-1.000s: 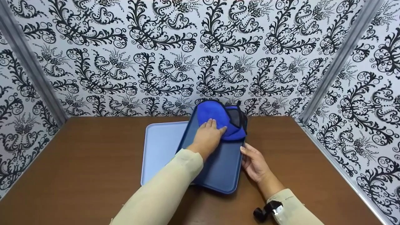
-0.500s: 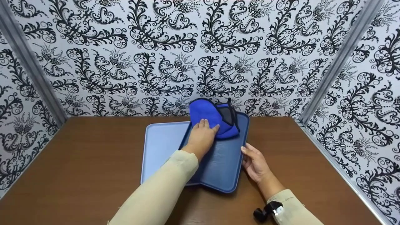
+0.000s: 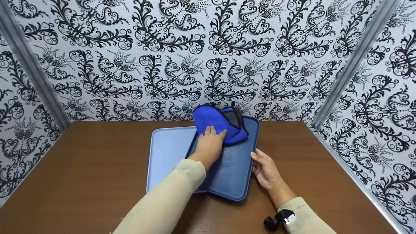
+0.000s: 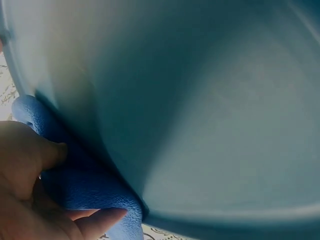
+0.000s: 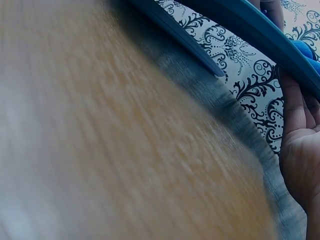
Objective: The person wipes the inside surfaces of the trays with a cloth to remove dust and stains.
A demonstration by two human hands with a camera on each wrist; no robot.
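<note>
Blue cloth [image 3: 211, 117] pressed under outstretched left hand [image 3: 209, 146], right hand [image 3: 267, 169] pinching dark tray [image 3: 232, 169], its fingertips apparently hidden beneath

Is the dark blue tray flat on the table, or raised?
Raised: the right hand holds the dark blue tray, and in the right wrist view the patterned wall shows between it and the light blue tray below.
</note>
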